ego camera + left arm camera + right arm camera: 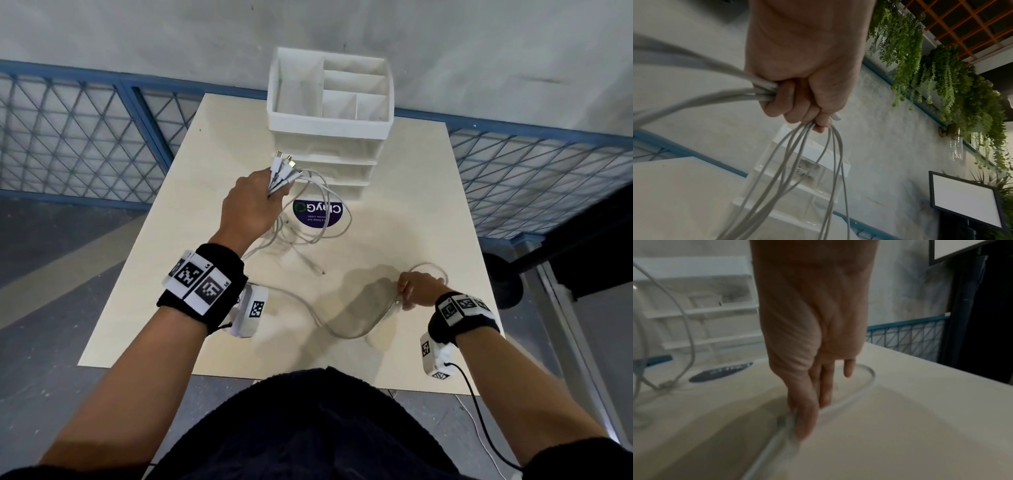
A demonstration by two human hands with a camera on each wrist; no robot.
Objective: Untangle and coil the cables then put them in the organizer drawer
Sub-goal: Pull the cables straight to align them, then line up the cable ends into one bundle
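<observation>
Standing over a pale wooden surface (411, 205), a person in a dark top works with both hands, which are well apart from each other. At the far edge of the surface stands a white plastic organizer (329, 99), its top tray split into open compartments and its clear drawers (334, 169) stacked below and facing the person; whether any drawer is pulled out cannot be told. Behind the surface runs a blue mesh fence (85, 130) against a grey wall. A round dark blue sticker (318, 214) lies on the surface just in front of the organizer. The white cables (318, 219) are not yet in any drawer: most of them hang in loose loops from the left hand down onto the surface over the sticker, and one loose plug end (320, 272) rests on the surface nearer the person. The left hand (251, 205) is raised above the surface with its fingers curled tightly around the bundle, and several plugs (284, 166) fan out past its knuckles toward the organizer. The left wrist view shows the same fist (805, 73) with strands leaving it on both sides. One cable strand (342, 329) trails across the near surface to the right hand (419, 289), which is low by the surface and pinches that strand between thumb and fingers (803, 418), a small loop curving beyond it.
</observation>
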